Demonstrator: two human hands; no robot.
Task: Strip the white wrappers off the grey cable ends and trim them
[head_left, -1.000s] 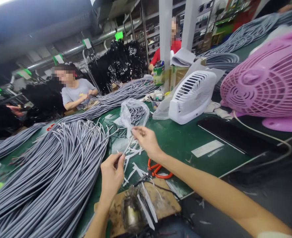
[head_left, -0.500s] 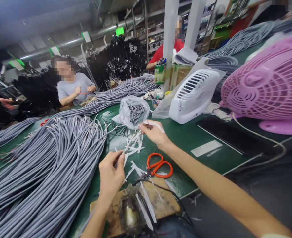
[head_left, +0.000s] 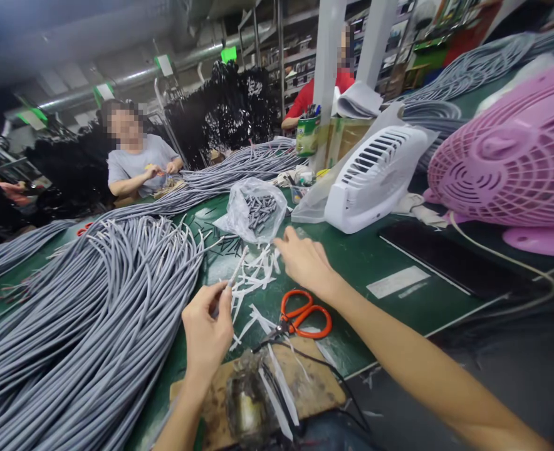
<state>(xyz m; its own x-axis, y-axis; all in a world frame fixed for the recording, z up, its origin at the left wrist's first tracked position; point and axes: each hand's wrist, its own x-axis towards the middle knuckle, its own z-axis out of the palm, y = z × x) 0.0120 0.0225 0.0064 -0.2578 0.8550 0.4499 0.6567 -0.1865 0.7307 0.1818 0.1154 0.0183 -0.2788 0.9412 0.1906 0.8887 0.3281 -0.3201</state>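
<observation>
My left hand (head_left: 207, 329) pinches a grey cable near its end, and the cable's pale stripped tip (head_left: 240, 263) points up and away over the bench. Just right of a pile of white strips (head_left: 258, 269), my right hand (head_left: 305, 258) hovers with thumb and forefinger apart; nothing shows between them. Beyond that hand lies a clear plastic bag (head_left: 256, 210) holding short dark tubes (head_left: 261, 210). Orange-handled scissors (head_left: 305, 313) rest on the bench below the right hand.
A large bundle of grey cables (head_left: 93, 313) covers the left side. A stained board (head_left: 314, 382) with a metal device (head_left: 249, 401) sits in front. To the right are a white fan (head_left: 375, 181), a pink fan (head_left: 507, 150) and a dark flat panel (head_left: 450, 257). A co-worker (head_left: 138, 163) works opposite.
My right hand has moved off the cable tip, slightly right, and the white strip seen in it is gone from view. My left hand has shifted slightly left with the cable.
</observation>
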